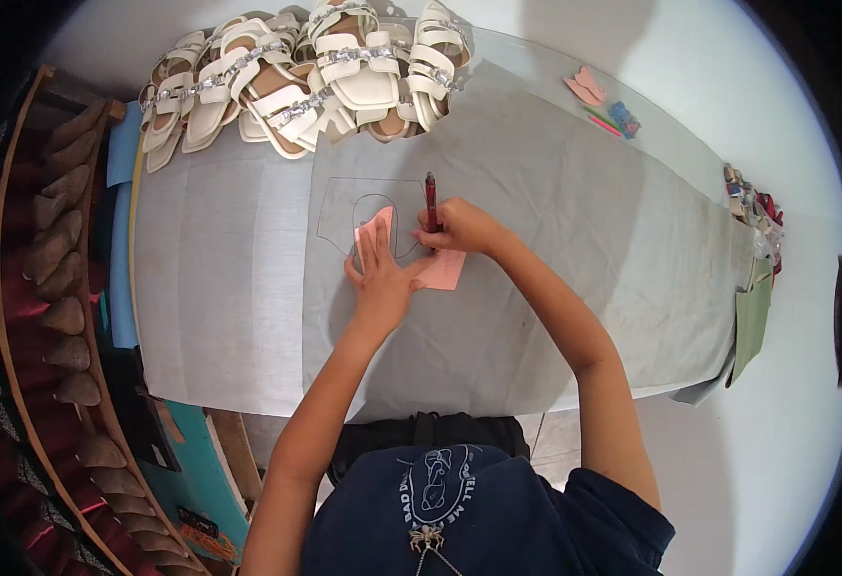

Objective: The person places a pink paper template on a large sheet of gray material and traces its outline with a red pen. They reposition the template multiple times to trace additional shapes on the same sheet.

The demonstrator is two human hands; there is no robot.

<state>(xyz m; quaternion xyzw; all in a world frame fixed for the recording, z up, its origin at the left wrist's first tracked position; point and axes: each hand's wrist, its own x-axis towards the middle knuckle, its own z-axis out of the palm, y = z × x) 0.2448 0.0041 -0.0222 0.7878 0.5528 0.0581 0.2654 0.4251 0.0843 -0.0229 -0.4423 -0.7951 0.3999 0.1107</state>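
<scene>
A pink paper template [448, 272] lies on a grey sheet of material [526, 317] spread over the table. My left hand [382, 280] rests flat on the template with its fingers spread, pressing it down. My right hand [469, 228] grips a dark red pen [430, 199] upright beside the template's right part; the tip is hidden by my fingers. Thin dark outlines [329, 206], one angular and one rounded, are drawn on the grey sheet around and beyond my left fingers. Part of the template is covered by my hands.
White strappy sandals [363, 82] are piled at the table's far left. At the far right lie a pink cut piece [586, 86], two thin pens [603, 123] and a small blue item [624, 119]. A rack of foot-shaped forms [66, 317] stands left. Green material [752, 312] hangs at the right edge.
</scene>
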